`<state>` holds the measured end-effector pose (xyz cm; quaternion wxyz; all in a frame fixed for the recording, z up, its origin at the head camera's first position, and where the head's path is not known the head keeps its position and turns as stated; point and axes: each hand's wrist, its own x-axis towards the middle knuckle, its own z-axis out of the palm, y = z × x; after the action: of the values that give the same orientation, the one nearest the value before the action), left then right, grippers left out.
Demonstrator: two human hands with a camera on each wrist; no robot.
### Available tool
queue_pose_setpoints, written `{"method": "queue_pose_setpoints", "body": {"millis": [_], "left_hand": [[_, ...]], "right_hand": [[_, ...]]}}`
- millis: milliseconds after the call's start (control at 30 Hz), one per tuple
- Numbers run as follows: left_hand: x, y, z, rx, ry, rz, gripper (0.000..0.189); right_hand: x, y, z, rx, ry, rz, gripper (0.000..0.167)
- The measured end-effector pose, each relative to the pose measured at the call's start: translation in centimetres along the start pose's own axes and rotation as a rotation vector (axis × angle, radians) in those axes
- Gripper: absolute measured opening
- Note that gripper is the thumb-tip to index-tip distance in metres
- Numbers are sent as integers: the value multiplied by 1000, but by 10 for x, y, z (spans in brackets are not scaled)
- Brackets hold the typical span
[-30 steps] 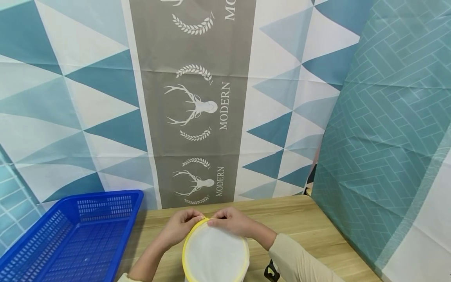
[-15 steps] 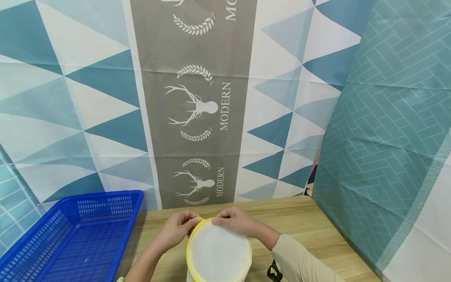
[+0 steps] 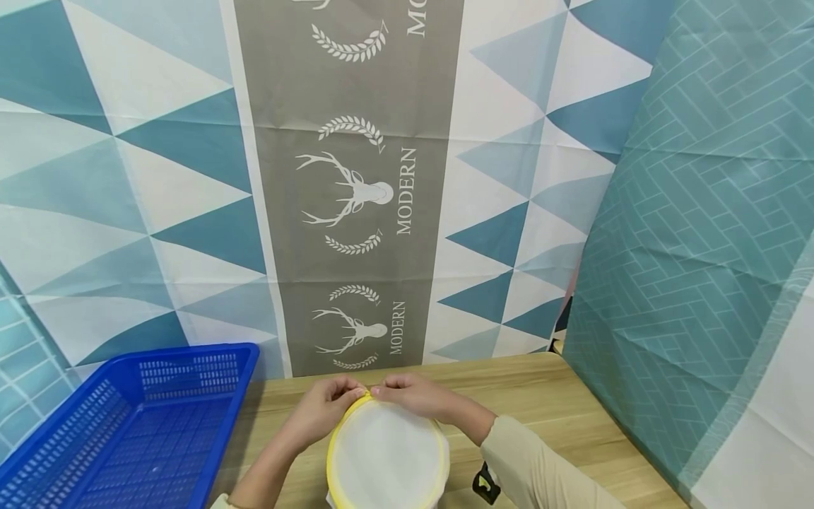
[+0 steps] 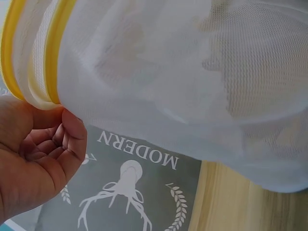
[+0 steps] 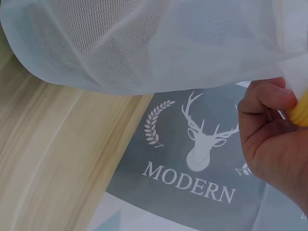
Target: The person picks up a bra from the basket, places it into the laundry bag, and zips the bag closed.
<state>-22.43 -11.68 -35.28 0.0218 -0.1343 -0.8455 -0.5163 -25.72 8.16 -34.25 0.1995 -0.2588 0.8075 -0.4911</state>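
A white mesh laundry bag (image 3: 389,456), round-ended with yellow edging (image 3: 331,463), is held up at the table's near side. My left hand (image 3: 326,411) pinches the edging at the top left between thumb and curled fingers. Right beside it, my right hand (image 3: 420,397) pinches the same top edge, the two thumbs almost meeting. In the left wrist view, two yellow bands (image 4: 52,53) run round the rim above my left fingers, and the mesh body hangs off to the right. In the right wrist view, my right thumb and fingers grip a yellow part (image 5: 301,109) at the frame's edge.
A blue perforated plastic basket (image 3: 242,403) stands at the left of the wooden table (image 3: 521,385). Patterned cloth (image 3: 356,247) hangs behind the table, and a teal sheet (image 3: 693,247) hangs at the right. A black strap-like item (image 3: 486,484) shows by the right sleeve.
The bag shifts slightly right, then back left. My right thumb now lies nearer my left thumb along the yellow edge. Both hands keep hold.
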Motion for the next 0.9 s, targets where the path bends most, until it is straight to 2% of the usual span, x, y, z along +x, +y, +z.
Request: {"method": "queue_pose_setpoints", "body": {"millis": [333, 900], "left_hand": [[0, 7, -1, 3, 44, -32, 15], [-5, 6, 0, -1, 36, -23, 16]], "right_hand": [[-1, -4, 3, 95, 41, -6, 30], [-5, 4, -1, 119, 42, -5, 31]]}}
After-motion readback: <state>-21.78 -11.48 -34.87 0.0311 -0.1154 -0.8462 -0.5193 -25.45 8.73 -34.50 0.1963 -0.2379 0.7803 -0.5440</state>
